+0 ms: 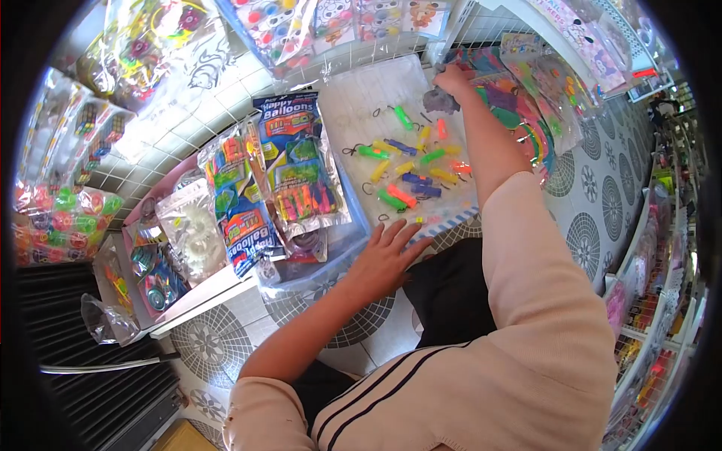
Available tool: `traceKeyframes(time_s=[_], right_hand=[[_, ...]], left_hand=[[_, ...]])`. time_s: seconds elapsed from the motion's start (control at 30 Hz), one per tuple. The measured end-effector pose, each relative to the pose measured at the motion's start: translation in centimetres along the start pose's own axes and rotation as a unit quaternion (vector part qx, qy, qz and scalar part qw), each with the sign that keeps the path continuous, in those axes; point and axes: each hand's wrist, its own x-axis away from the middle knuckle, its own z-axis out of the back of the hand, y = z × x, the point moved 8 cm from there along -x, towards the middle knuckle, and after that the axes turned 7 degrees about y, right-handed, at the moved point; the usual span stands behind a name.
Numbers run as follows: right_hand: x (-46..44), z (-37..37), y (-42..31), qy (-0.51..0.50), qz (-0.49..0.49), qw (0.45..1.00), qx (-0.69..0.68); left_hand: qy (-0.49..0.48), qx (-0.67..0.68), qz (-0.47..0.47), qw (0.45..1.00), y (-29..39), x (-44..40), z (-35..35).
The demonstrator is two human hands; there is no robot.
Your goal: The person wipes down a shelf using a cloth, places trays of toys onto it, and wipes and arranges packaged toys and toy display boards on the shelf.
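My right hand [453,78] reaches to the top of the white board, its fingers closed at a dark grey cloth [441,102]; the fingertips are too small to make out fully. My left hand [385,263] lies with fingers spread at the board's near edge and holds nothing. Between the hands, small green, yellow, orange and blue items with black loops lie scattered on the white board [361,98], among them a green one [402,116] and an orange one [401,196]. Left of them lean two Happy Balloons packs [301,161] [239,203].
A pink tray [135,213] with packaged goods stands at the left. Colourful rainbow packets [519,113] lie right of the board. Wire shelves [650,301] line the right side. Sheets of stickers [338,19] hang on the grid above. Patterned tiles cover the floor.
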Motion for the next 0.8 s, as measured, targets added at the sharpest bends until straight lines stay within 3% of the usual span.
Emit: traceKeyframes(time_s=[0.07,0.17,0.27,0.4,0.43,0.57,0.67,0.7,0.8], right_hand=[[-1.1,-1.2,0.6,0.038,-0.008,0.992,-0.124],[-0.6,-1.6,-1.0,0.023,-0.036,0.984,-0.172],[-5.3,-8.7,1.7,-0.034,-0.078,0.929,-0.359],[-6.9,-11.9,2.5,-0.038,-0.095,0.885,-0.454],[-6.0,-11.6,2.4,-0.043,-0.136,0.848,-0.510],[-4.8,-9.6,3.6,-0.044,-0.198,0.793,-0.575],[-6.2,-7.5,5.6,0.041,-0.199,0.726,-0.657],[-6.1,-6.2,5.4,0.073,-0.210,0.721,-0.656],[-1.4,0.6,-0.1,0.160,-0.254,0.816,-0.494]], left_hand=[[0.007,0.016,0.033,0.999,-0.8,-0.3,-0.7],[0.022,0.034,0.067,0.997,-2.4,-0.6,-1.9],[0.003,0.017,0.081,0.997,-2.9,-0.7,-3.2],[-0.007,0.022,0.080,0.997,-2.9,-0.8,-4.5],[-0.007,0.030,0.081,0.996,-2.9,-0.7,-4.7],[-0.012,0.020,0.074,0.997,-3.0,-0.8,-5.1],[-0.001,-0.003,0.076,0.997,-3.4,-1.4,-4.9],[-0.001,-0.027,0.077,0.997,-4.0,-1.8,-4.4],[0.022,-0.103,0.102,0.989,-6.4,-3.2,-2.2]])
